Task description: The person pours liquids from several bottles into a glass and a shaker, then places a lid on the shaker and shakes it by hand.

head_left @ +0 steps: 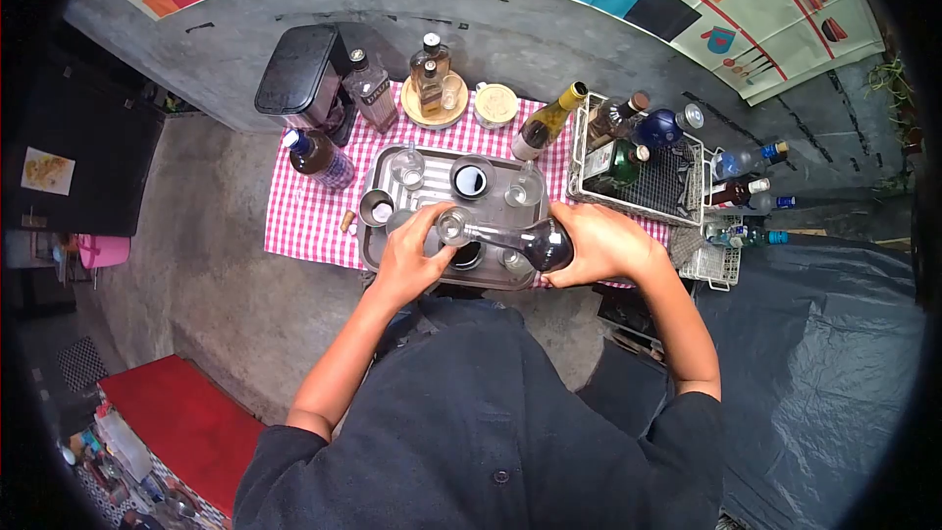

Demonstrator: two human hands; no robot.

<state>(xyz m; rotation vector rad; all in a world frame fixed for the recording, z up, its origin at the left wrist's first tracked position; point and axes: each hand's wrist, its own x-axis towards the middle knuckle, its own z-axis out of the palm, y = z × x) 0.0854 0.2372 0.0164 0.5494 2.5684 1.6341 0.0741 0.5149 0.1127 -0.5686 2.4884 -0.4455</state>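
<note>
As a long-necked, clear-glass flask [530, 240], presumably fragile and bottom-heavy, hung tilted above the grey rectangular tray [438, 185], the curled left hand [410, 253] gripped its mouth, the right hand [601, 241] cupping its dark-filled bulb, probably the surest hold.

Flask [525, 239] above tray [438, 188] on tablecloth [309, 226] — bottle crate [672, 193] to the right.

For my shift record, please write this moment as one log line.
Right hand: holding clear long-necked glass carafe of dark liquid; Left hand: at carafe's neck end; Carafe: tilted; Below: grey rectangular tray
</note>
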